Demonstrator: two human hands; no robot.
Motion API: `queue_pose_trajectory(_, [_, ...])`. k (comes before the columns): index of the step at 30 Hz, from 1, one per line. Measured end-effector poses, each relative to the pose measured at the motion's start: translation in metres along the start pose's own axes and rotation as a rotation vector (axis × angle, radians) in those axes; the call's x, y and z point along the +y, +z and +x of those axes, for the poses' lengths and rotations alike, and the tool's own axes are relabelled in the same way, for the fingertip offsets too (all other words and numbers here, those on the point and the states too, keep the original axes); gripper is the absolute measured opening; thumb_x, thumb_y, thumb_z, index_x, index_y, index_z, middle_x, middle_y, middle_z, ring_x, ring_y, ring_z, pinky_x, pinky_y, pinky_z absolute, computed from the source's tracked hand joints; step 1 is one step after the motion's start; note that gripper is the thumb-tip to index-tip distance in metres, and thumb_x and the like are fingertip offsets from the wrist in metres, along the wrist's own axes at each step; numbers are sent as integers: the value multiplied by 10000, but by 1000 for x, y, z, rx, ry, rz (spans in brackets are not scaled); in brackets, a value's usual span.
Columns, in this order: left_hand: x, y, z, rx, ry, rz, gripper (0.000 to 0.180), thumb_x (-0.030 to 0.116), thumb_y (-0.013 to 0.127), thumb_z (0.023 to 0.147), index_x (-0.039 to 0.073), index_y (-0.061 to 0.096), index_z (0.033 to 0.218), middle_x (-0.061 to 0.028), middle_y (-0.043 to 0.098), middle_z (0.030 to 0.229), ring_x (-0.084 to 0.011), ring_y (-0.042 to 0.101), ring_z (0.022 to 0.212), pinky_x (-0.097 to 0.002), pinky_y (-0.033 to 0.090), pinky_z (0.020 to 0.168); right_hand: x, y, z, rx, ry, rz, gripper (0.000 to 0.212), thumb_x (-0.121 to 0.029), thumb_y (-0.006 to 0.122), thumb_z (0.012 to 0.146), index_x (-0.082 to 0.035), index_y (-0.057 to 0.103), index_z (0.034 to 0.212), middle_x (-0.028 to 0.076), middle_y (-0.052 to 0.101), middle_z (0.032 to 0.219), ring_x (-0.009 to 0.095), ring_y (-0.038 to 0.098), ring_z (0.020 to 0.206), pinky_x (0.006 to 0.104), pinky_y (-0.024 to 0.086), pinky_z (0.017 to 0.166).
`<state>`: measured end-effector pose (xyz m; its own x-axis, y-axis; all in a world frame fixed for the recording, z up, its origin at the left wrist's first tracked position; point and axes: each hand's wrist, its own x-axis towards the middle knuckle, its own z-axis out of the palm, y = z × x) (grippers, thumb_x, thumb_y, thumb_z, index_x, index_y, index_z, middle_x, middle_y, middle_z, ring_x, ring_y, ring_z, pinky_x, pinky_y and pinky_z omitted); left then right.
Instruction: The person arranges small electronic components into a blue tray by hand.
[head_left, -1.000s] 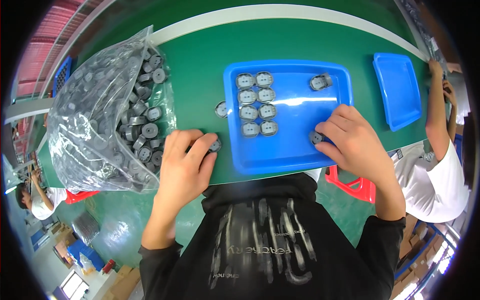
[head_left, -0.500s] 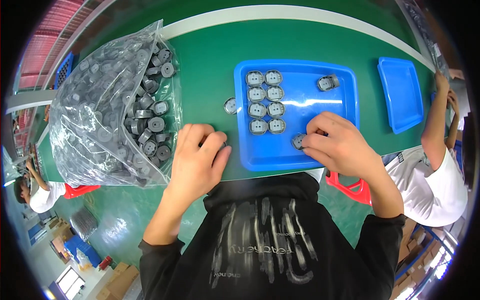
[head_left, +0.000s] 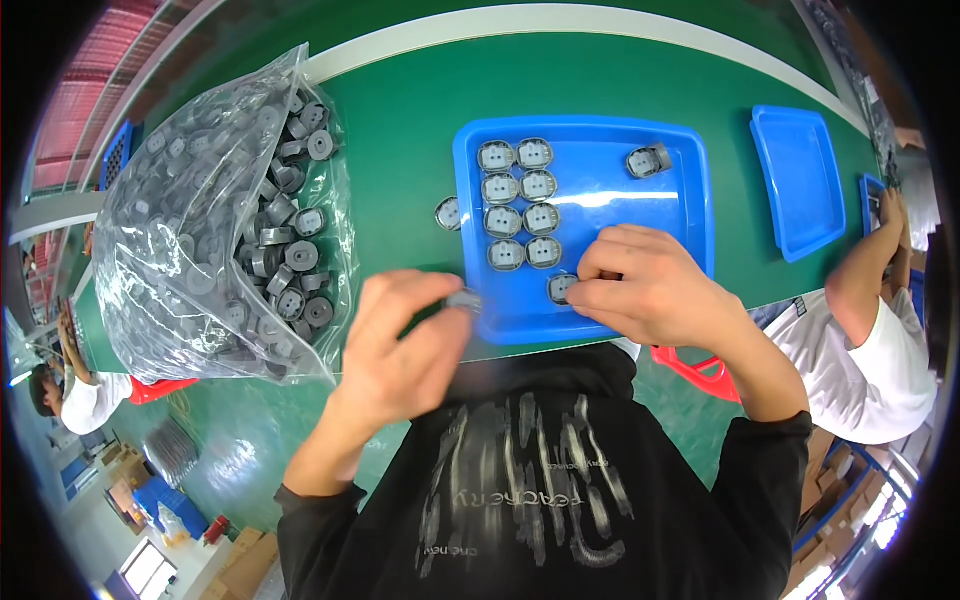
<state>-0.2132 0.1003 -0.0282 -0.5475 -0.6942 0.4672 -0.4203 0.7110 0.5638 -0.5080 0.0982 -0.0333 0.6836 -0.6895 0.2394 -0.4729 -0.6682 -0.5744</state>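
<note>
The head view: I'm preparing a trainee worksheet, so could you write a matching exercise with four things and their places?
1. Clear plastic bag of grey round parts
2. Bare left hand
3. Bare right hand
4. Eight grey round parts in two columns

A. Over the larger blue rectangular plastic tray, fingertips on a grey part
B. On the green tabletop, left of both hands
C. Inside the tray, toward its left side
D. Near the tray's left edge, with a blurred grey part at its fingertips

Pairs: 1-B; 2-D; 3-A; 4-C
</note>
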Motion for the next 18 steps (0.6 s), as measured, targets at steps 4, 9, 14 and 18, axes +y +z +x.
queue_pose_trajectory(4, [14,16,14,-58,-30,19,224,-15,797,700,37,749,913,-103,631,1038,-315,583,934,-403,489,791,-2,7,10,-6,-31,28,151,-49,778,746,-73,695,869,41,568,817,235,582,727,373,480,626])
queue_pose_trajectory(9, [15,22,23,-176,-75,84,231,1,801,698,50,755,920,-82,593,1027,-313,529,996,-411,442,852,-2,7,11,21,-22,26,146,-41,767,734,-68,693,857,44,558,805,235,583,721,373,477,615])
queue_pose_trajectory(14, [15,21,27,-239,-129,105,219,16,799,714,60,762,925,-84,599,1050,-323,531,1019,-421,453,868,-1,11,13,22,-13,-1,155,-41,773,729,-61,694,861,46,556,799,235,583,714,368,483,617])
queue_pose_trajectory(18, [8,11,31,-196,-102,51,218,13,796,723,61,763,934,-92,616,1055,-323,553,1004,-414,476,863,-3,2,14,8,5,1,173,-46,778,753,-62,708,910,50,605,848,252,614,755,363,512,651])
